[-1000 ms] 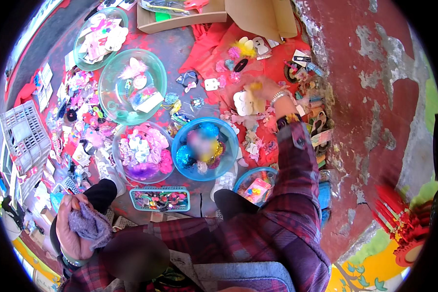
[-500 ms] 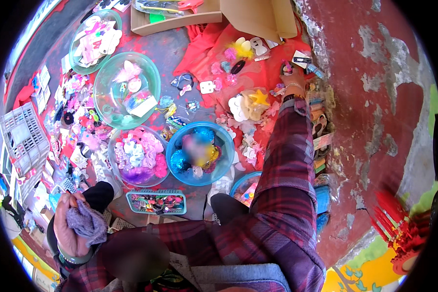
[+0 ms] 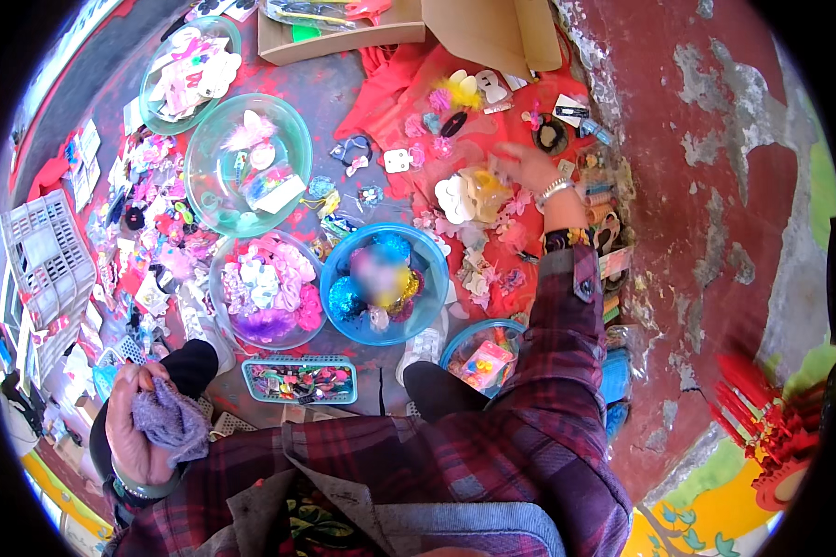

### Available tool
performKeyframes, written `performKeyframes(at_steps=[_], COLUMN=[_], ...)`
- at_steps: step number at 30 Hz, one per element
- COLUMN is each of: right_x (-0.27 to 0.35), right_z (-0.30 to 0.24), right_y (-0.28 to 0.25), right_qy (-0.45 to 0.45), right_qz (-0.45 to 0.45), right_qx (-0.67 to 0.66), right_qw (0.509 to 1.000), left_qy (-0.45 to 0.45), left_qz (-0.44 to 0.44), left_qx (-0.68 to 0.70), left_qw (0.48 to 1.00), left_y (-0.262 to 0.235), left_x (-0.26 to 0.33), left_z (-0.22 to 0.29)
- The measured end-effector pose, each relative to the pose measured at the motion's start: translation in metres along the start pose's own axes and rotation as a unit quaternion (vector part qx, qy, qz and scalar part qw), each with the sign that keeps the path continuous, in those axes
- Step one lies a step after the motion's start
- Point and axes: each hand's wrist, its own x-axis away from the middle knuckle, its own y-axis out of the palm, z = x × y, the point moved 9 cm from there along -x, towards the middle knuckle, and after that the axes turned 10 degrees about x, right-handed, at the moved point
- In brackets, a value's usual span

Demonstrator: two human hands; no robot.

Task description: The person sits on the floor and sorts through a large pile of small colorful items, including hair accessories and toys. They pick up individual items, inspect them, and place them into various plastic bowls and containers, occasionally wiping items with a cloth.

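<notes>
My left hand (image 3: 137, 429) is low at the left, closed around a crumpled lilac cloth (image 3: 172, 420), near my dark knee. My right hand (image 3: 529, 167) reaches far forward over a red cloth (image 3: 409, 84) strewn with small hair ornaments. Its fingers are spread above a pale yellow and white ornament (image 3: 474, 193); it is blurred and nothing shows in its grip. A bracelet sits on that wrist, and a plaid sleeve (image 3: 557, 371) covers the arm.
A blue bowl (image 3: 339, 320) of glittery balls, a clear bowl (image 3: 228, 320) of pink and white trinkets and two pale green bowls (image 3: 209, 209) stand on the ground. A small teal tray (image 3: 299, 379), a grey crate (image 3: 46, 260), a cardboard box (image 3: 344, 32) and a peeling red wall (image 3: 715, 232) surround them.
My right hand has moved farther forward and up across the red cloth, away from the pale ornament. My left hand, still holding the lilac cloth, has shifted slightly to the right.
</notes>
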Motion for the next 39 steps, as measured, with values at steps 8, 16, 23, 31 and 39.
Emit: performKeyframes(at_steps=[8, 16, 23, 31, 39], right_x=[-0.132, -0.158, -0.192, -0.204, -0.191], right_z=[0.001, 0.066, 0.099, 0.103, 0.023], right_y=[-0.046, -0.073, -0.062, -0.097, -0.08], right_qy=[0.03, 0.216, 0.224, 0.193, 0.292], right_qz=[0.244, 0.19, 0.228, 0.222, 0.275], right_qx=[0.146, 0.179, 0.228, 0.004, 0.117], right_qw=[0.958, 0.941, 0.92, 0.956, 0.908], left_qy=[-0.013, 0.01, 0.01, 0.017, 0.018], left_qz=[0.013, 0.035, 0.069, 0.067, 0.083], left_qx=[0.006, 0.004, 0.004, -0.003, -0.021], left_qw=[1.0, 0.999, 0.998, 0.998, 0.996], left_y=[-0.007, -0.027, -0.037, -0.035, -0.032], left_x=[-0.003, -0.013, -0.024, -0.026, -0.019], left_z=[0.004, 0.016, 0.02, 0.023, 0.022])
